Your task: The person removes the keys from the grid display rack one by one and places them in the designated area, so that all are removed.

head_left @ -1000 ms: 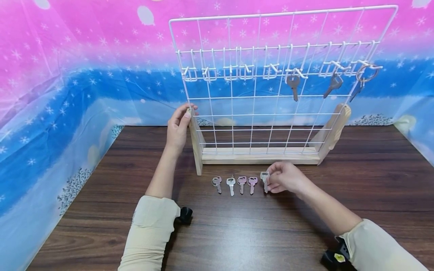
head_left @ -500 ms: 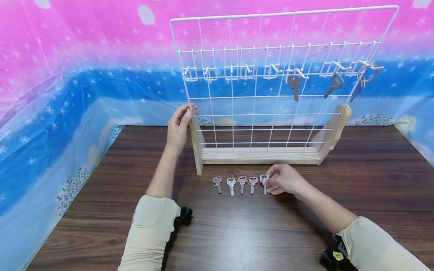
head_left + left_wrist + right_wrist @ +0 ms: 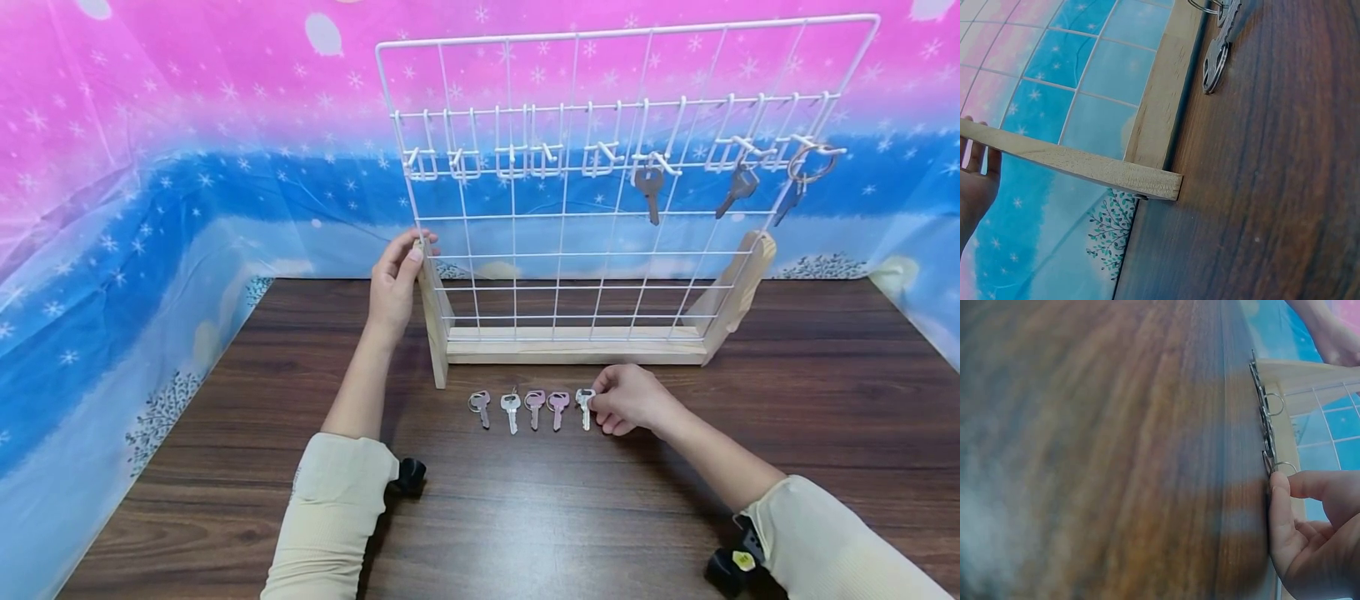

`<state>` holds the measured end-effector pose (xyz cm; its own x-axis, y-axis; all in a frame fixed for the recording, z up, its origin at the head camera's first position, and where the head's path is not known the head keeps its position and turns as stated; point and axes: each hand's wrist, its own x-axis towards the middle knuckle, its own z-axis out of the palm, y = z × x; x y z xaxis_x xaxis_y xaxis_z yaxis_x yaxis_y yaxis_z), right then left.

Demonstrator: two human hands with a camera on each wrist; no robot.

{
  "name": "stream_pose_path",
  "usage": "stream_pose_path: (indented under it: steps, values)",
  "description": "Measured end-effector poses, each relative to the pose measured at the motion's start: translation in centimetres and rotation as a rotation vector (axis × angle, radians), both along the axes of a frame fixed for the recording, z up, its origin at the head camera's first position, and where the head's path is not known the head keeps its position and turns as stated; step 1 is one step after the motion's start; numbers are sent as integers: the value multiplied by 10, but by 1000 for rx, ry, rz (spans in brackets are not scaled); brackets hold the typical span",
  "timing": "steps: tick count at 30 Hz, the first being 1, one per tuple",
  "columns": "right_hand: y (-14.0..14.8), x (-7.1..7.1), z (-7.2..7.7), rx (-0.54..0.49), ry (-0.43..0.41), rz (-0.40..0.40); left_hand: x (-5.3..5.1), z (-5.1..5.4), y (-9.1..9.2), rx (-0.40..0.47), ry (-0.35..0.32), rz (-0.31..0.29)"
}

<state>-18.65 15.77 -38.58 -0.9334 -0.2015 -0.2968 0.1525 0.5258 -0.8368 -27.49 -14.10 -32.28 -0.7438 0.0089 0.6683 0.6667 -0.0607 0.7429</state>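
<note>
At the right end of a row of keys on the table, my right hand [image 3: 636, 400] pinches a silver key [image 3: 585, 415] near its head with thumb and forefinger. This key lies about flat; a thin metal ring [image 3: 1287, 465] shows by the fingertips in the right wrist view. To its left lie two pinkish keys [image 3: 558, 408], a silver key [image 3: 512, 411] and a grey key [image 3: 482, 408] with a ring. My left hand [image 3: 393, 283] holds the top of the rack's left wooden upright [image 3: 433, 325], thumb in front and fingers behind.
The white wire grid rack [image 3: 555, 253] stands on a wooden base [image 3: 577, 354]. Several white hooks [image 3: 543, 157] line its upper part. Keys hang on the right-hand hooks, among them a flat key [image 3: 649, 192] and one on a large ring [image 3: 812, 162]. A patterned cloth [image 3: 187, 208] hangs behind.
The key in my right hand has come down slightly and now lies flatter, in line with the row. My right hand has shifted slightly lower. The left hand stays put.
</note>
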Motion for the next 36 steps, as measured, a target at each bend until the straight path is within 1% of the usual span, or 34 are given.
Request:
stream_pose_path:
  steps: [7, 13, 17, 21, 24, 28, 31, 34, 36]
  values:
    - [0, 0, -1, 7, -4, -15, 2, 1, 0, -9, -16, 6]
    - [2, -1, 0, -5, 7, -1, 1, 1, 0, -15, -15, 7]
    - [5, -1, 7, -3, 37, 16, 1, 1, 0, -16, -9, 8]
    - [10, -2, 19, 7, 104, 30, 0, 0, 0, -16, 0, 10]
    - [14, -2, 33, 23, 179, 22, 0, 0, 0, -12, -1, 9]
    - [17, 1, 56, 50, 307, -29, 1, 1, 0, -7, -1, 5]
    - [19, 3, 71, 121, 463, -98, 1, 1, 0, -8, 3, 2]
    - [20, 5, 84, 228, 657, -200, 1, 1, 0, -7, 1, -1]
    - [20, 5, 91, 272, 769, -277, 1, 1, 0, -6, -4, -1]
